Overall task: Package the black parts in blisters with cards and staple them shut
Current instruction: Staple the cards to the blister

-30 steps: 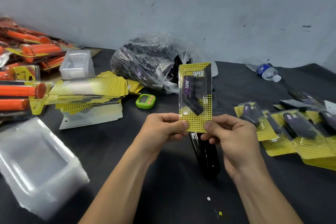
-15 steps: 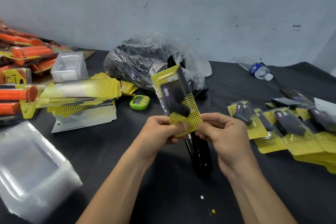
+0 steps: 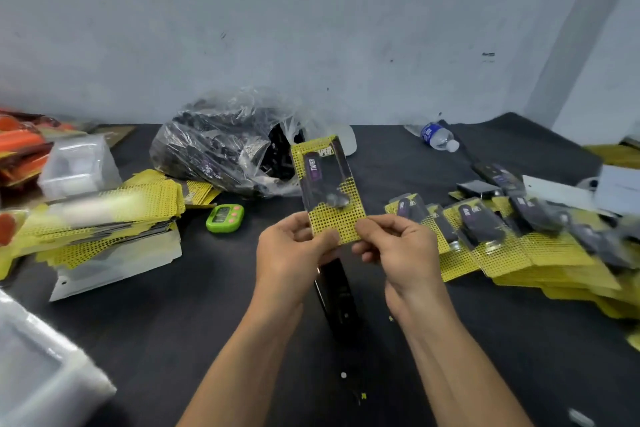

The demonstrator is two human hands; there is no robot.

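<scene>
The left hand [image 3: 291, 250] and the right hand [image 3: 398, 253] each have a closed grip, pinching the lower edge of a clear plastic blister with a yellow dotted card [image 3: 341, 222]. It is held nearly upright above the dark bench [image 3: 207, 322]. The black part [image 3: 320, 184] inside has a purple label reading "TAPER".

You hold the pack [image 3: 329, 191] by its lower edge: your left hand [image 3: 294, 253] pinches the left corner and your right hand [image 3: 398, 253] the right. It stands nearly upright, its top leaning a little left, above the stapler [image 3: 337, 302], which lies on the table [image 3: 173, 322] between your wrists. Behind the pack sits a bag [image 3: 225, 142] of black parts, with a green timer [image 3: 225, 217] near it. Cards [image 3: 104, 215] are stacked on the left, finished packs [image 3: 485, 229] are piled on the right, and a bottle [image 3: 438, 136] lies at the far edge.
</scene>
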